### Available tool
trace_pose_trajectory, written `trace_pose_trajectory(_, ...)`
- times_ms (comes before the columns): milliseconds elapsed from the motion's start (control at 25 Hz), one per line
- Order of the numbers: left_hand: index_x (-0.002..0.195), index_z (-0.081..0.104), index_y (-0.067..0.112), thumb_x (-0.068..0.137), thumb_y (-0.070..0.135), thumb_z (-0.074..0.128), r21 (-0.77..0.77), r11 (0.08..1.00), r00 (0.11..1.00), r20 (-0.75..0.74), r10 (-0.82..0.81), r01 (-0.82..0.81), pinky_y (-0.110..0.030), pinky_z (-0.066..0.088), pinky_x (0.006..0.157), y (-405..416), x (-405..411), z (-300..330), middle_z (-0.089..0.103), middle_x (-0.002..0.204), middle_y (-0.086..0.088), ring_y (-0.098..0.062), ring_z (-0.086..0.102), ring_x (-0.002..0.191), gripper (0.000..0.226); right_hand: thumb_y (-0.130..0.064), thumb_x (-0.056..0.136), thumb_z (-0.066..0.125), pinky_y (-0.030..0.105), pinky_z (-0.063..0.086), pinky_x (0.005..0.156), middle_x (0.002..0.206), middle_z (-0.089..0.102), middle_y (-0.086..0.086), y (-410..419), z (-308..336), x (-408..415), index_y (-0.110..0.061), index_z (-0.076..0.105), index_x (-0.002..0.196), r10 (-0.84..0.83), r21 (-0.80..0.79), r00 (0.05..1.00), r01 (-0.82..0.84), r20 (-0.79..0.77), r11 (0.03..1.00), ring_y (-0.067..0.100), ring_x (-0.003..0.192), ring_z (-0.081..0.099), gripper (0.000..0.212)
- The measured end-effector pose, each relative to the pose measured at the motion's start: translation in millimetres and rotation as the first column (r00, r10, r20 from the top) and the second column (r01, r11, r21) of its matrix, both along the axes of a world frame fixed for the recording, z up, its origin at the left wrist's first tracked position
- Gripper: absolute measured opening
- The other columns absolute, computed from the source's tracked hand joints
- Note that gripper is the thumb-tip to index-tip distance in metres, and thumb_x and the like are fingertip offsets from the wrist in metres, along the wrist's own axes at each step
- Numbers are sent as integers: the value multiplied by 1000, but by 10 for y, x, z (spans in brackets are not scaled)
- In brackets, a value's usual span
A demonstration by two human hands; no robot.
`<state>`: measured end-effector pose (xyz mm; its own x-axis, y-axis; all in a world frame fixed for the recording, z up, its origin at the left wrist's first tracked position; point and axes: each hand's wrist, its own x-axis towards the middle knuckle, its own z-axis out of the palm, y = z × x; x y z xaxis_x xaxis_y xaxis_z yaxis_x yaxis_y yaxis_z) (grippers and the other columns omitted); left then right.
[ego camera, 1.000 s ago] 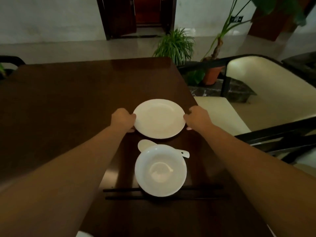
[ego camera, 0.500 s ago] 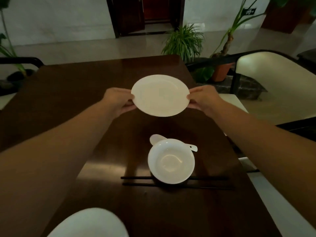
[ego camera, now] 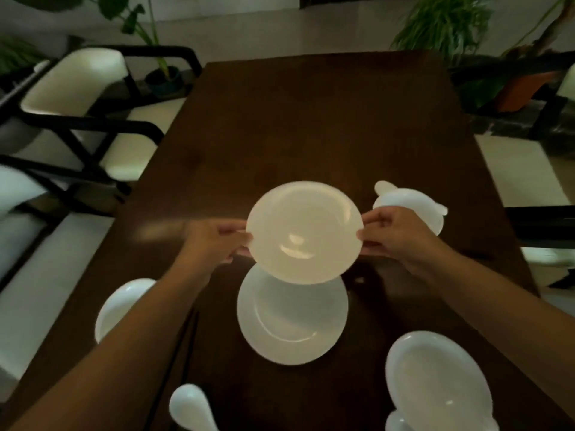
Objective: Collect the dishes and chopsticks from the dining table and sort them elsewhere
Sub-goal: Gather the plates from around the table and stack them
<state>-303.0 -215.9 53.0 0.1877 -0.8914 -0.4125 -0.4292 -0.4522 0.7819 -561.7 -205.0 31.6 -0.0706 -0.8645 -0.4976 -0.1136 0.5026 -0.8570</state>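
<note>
I hold a white plate (ego camera: 305, 231) in the air above the dark wooden table (ego camera: 311, 126). My left hand (ego camera: 214, 241) pinches its left rim and my right hand (ego camera: 395, 234) pinches its right rim. Just below it a second white plate (ego camera: 292, 321) lies flat on the table. A white bowl (ego camera: 413, 206) with a spoon under it sits behind my right hand. Another bowl (ego camera: 435, 377) sits at the near right, and a third bowl (ego camera: 121, 303) is partly hidden by my left forearm. Black chopsticks (ego camera: 183, 343) run beside that forearm. A white spoon (ego camera: 189, 409) lies at the near edge.
Cream chairs with black frames (ego camera: 81, 88) stand to the left of the table. Another chair (ego camera: 547, 225) is at the right edge. Potted plants (ego camera: 448, 23) stand beyond the far end of the table.
The plate, lifted off the table a second ago, has been carried toward me and now hangs above a second plate. My view has swung left and down, showing more dishes.
</note>
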Motion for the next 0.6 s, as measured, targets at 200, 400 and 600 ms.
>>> trace_pose_trajectory(200,102,70,18,82,10,63,83,996,999,41,-26,22,-15,43,45,482,261,-446,71,71,8,1,66,56,22,1,80,65,22,55,52,92,67,12,341,-402,290,-10,61,84,70,150,992,-54,-106,987,19,80,67,13)
trace_pose_trajectory(400,106,68,19,82,12,65,90,996,998,59,-33,27,-11,43,41,709,313,-609,70,74,8,3,67,57,25,-11,75,73,24,55,53,79,67,5,453,-502,337,-12,62,81,142,111,912,-107,-385,988,15,65,68,13)
trace_pose_trajectory(600,106,69,13,79,10,68,12,992,975,185,-124,124,-8,45,42,815,325,-596,70,75,1,-1,67,59,27,-18,76,73,29,56,61,74,66,3,482,-442,380,-13,59,77,270,83,775,-273,-571,959,15,59,67,16)
